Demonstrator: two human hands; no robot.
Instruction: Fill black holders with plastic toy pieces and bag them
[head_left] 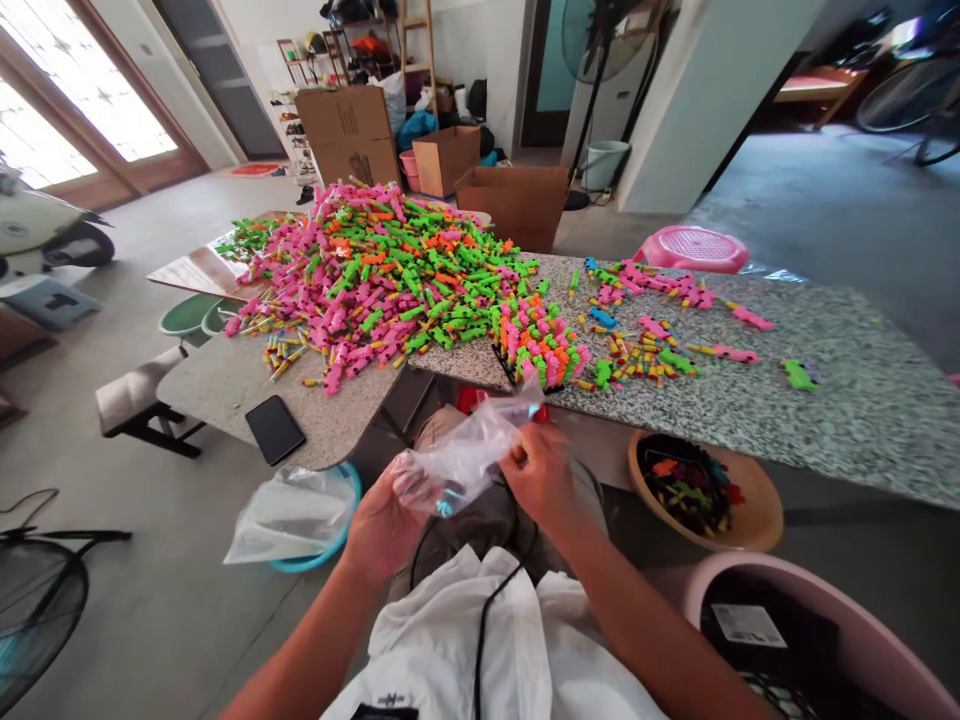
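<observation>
Over my lap I hold a crumpled clear plastic bag (472,450) with small blue printed patches. My left hand (390,512) grips its lower left end. Pinched fingers of my right hand (541,475) are closed on its right side; their tips are partly hidden. Just beyond the bag, a tight block of pink, green and orange toy pieces (538,340) stands at the table's edge in what looks like a black tray. Behind it rises a large heap of similar small plastic toys (375,270), many with yellow-and-red striped sticks.
Loose toys and striped sticks (645,355) lie on the granite table (847,400). A phone (275,430) rests at left. Below are a blue basin (352,500) with plastic bags, an orange basin (769,510) of pieces and a pink tub (847,610). A pink stool (694,247) stands behind.
</observation>
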